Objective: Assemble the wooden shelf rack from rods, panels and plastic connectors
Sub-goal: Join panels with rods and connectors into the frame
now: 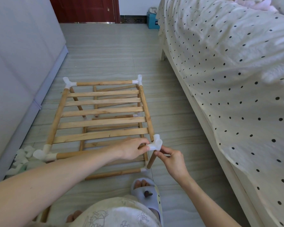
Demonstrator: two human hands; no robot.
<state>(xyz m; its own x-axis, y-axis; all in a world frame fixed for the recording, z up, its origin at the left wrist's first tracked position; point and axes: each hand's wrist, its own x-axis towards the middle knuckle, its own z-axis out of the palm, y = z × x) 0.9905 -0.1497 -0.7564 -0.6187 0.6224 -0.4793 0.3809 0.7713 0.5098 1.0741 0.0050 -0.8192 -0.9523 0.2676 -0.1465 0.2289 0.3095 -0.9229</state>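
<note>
1. Shelf rack [103, 110] standing on the floor [115, 51] between the bed [228, 79] and a pale cabinet [20, 54]; upper slatted tier framed by four rods, white plastic connectors at all four corners.
2. Lower tier visible through the slats, with upright rods joining the two levels at the far corners and at the near right.
3. Left hand [132, 149] at the near-right corner connector [155, 142], fingers pinching its left-hand socket where the front rod [82, 155] enters.
4. Right hand [172, 158] just below the same connector, fingertips pinching the top of the upright rod [152, 158] at the socket.
5. Judged step: seating the last corner joint of the upper tier.
6. Judged progress: two tiers largely built; open upward sockets on the corner connectors suggest more uprights or another tier left to add.
7. Whether the near-left upright is fitted: cannot tell, hidden by the arm.
8. Crumpled white packing [23, 157] lying near the near-left corner; slippered foot [146, 192] beside the frame.
</note>
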